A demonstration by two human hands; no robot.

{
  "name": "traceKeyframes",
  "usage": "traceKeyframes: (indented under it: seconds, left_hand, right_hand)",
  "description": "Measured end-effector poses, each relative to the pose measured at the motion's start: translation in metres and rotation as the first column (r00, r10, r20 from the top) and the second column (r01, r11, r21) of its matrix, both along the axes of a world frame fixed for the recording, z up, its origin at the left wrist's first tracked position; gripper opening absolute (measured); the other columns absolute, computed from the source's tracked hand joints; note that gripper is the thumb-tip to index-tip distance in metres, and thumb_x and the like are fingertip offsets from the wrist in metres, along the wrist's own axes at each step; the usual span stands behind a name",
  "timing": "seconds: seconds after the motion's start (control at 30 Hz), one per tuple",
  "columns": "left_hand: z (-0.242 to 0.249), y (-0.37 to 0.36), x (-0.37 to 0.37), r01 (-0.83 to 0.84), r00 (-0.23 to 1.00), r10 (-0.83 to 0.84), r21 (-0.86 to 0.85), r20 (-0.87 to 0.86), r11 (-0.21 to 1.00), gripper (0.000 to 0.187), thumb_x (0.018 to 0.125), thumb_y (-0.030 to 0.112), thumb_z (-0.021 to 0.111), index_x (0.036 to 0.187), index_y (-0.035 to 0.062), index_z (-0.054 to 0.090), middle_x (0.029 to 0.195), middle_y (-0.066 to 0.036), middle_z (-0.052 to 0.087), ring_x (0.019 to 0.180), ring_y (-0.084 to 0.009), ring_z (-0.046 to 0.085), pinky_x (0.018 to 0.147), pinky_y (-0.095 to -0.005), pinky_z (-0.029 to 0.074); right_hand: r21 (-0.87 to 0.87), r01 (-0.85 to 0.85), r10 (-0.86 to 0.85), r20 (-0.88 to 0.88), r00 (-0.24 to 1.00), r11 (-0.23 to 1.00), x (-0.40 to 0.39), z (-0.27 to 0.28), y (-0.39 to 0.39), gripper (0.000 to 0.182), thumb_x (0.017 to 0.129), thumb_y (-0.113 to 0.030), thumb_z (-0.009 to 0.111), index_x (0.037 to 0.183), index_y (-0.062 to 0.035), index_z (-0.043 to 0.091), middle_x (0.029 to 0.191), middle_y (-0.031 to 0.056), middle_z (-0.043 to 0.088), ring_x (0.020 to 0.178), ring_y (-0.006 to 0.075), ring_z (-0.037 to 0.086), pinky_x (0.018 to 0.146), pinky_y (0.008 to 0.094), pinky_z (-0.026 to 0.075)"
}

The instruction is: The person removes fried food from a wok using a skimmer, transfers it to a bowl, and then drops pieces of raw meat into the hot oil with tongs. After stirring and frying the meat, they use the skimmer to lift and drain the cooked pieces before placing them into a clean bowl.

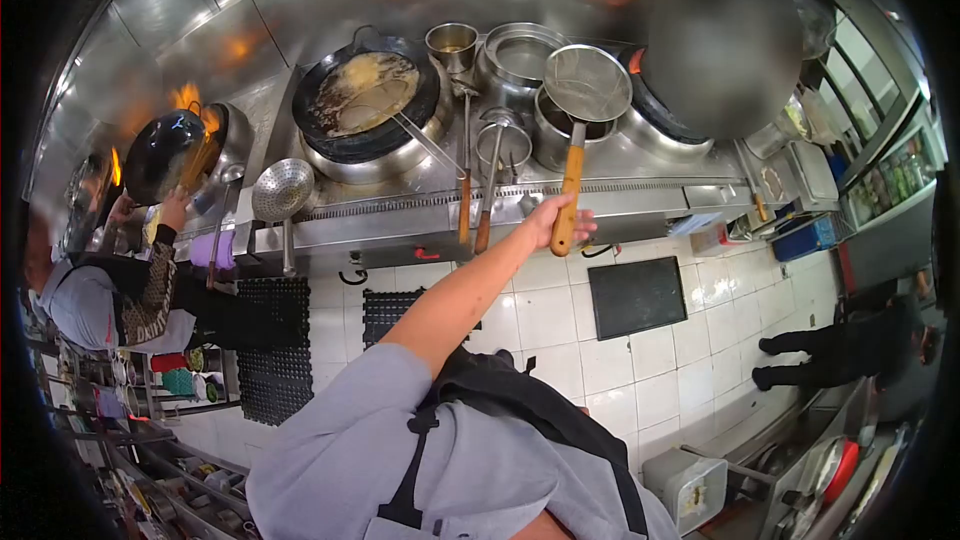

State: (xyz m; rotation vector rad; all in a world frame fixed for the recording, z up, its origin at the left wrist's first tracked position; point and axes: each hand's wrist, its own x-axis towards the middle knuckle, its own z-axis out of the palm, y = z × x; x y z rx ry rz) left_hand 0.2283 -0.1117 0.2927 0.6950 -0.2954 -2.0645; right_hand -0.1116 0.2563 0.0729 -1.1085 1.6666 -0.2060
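Note:
My left hand (552, 223) reaches forward over the stove's front edge, around the wooden handle of a round mesh strainer (588, 80). The handle lies across the palm near its end, with the fingertips showing on the far side. In this view the strainer's mesh overlaps a steel pot (550, 145) and the stockpot behind it. My right hand is out of sight. To the left, a wok (310, 125) holds frothing, bubbling oil. A second mesh strainer (372, 108) lies in that wok, its handle reaching over the rim toward the front edge.
Two wooden-handled ladles (465, 180) lie beside a small pot (503, 148). A perforated skimmer (283, 190) hangs over the front edge. At left, a co-worker (150, 280) handles a wok (165, 155) near flames. Another person (840, 340) stands right. A black mat (638, 297) covers floor tiles.

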Motion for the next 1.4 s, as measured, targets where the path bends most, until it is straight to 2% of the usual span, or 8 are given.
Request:
traceKeyframes:
  seconds: [0.3,0.43,0.63,0.73,0.8,1.07,1.17,1.4]
  left_hand:
    - [0.079,0.052,0.052,-0.136,0.984,0.157,-0.210,0.086,0.968,0.015,0.095,0.010,0.058,0.103,0.0076,0.046,0.077,-0.005,0.053,0.055,-0.0098,0.049,0.048,-0.0277,0.043]
    - [0.132,0.138,0.119,-0.166,0.919,0.269,-0.337,0.287,0.927,0.036,0.095,0.010,0.060,0.128,0.0083,0.045,0.075,-0.003,0.053,0.050,-0.0074,0.046,0.044,-0.0246,0.038]
    - [0.211,0.245,0.224,-0.238,0.465,0.502,-0.443,0.729,0.864,0.048,0.091,0.008,0.060,0.135,0.0050,0.042,0.073,-0.001,0.053,0.048,-0.0083,0.049,0.042,-0.0248,0.042]
    - [0.220,0.270,0.276,-0.241,0.235,0.495,-0.443,0.836,0.863,0.053,0.089,0.008,0.060,0.139,0.0017,0.042,0.070,0.001,0.051,0.047,-0.0074,0.048,0.043,-0.0251,0.041]
    - [0.214,0.277,0.310,-0.252,0.135,0.474,-0.432,0.870,0.866,0.048,0.090,0.007,0.058,0.135,0.0024,0.044,0.069,0.000,0.051,0.047,-0.0090,0.049,0.042,-0.0271,0.041]
    - [0.149,0.260,0.435,-0.214,-0.077,0.329,-0.337,0.941,0.917,0.053,0.088,0.007,0.058,0.139,0.0021,0.043,0.067,-0.004,0.053,0.047,-0.0138,0.053,0.043,-0.0315,0.043]
    - [0.129,0.251,0.462,-0.114,-0.342,0.271,-0.326,0.900,0.939,0.048,0.084,0.011,0.060,0.130,0.0036,0.049,0.091,-0.025,0.065,0.082,-0.0409,0.067,0.073,-0.0495,0.052]
    - [0.119,0.241,0.490,-0.113,-0.281,0.249,-0.290,0.927,0.950,0.037,0.084,0.012,0.059,0.120,0.0021,0.052,0.100,-0.030,0.064,0.097,-0.0475,0.062,0.084,-0.0518,0.050]
  right_hand:
    - [0.043,-0.158,0.160,-0.053,0.986,0.986,-0.044,-0.012,-0.024,0.025,0.086,-0.019,0.063,0.089,0.0038,0.073,0.073,0.0141,0.071,0.061,0.0181,0.068,0.056,0.0320,0.052]
    - [-0.025,-0.302,0.301,-0.021,0.953,0.953,-0.026,-0.004,-0.081,0.025,0.086,-0.019,0.063,0.088,0.0038,0.072,0.073,0.0142,0.070,0.059,0.0179,0.068,0.054,0.0319,0.052]
    - [-0.356,-0.381,0.418,0.029,0.908,0.853,0.100,0.099,-0.248,0.031,0.085,-0.020,0.065,0.105,0.0043,0.069,0.077,0.0171,0.071,0.061,0.0241,0.069,0.064,0.0362,0.055]
    - [-0.764,-0.442,0.536,-0.151,0.831,0.470,0.190,0.140,-0.334,0.027,0.090,-0.021,0.060,0.103,0.0013,0.070,0.075,0.0160,0.070,0.063,0.0233,0.069,0.063,0.0369,0.053]
    - [-0.807,-0.513,0.527,-0.312,0.790,0.292,0.272,0.235,-0.355,0.030,0.087,-0.023,0.061,0.106,-0.0007,0.070,0.079,0.0218,0.067,0.076,0.0400,0.066,0.068,0.0449,0.052]
    - [-0.461,-0.849,0.533,-0.665,0.524,0.260,0.492,0.297,-0.388,0.064,0.085,-0.026,0.069,0.142,-0.0084,0.047,0.123,0.0251,0.059,0.107,0.0412,0.062,0.092,0.0449,0.052]
    - [-0.434,-0.862,0.560,-0.659,0.502,0.262,0.511,0.262,-0.409,0.067,0.085,-0.015,0.065,0.147,-0.0145,0.041,0.127,0.0255,0.054,0.111,0.0437,0.059,0.093,0.0465,0.051]
    - [-0.387,-0.913,0.288,-0.866,0.408,0.131,0.515,0.376,-0.405,0.059,0.087,-0.002,0.055,0.142,-0.0201,0.050,0.116,0.0186,0.060,0.097,0.0371,0.068,0.082,0.0466,0.056]
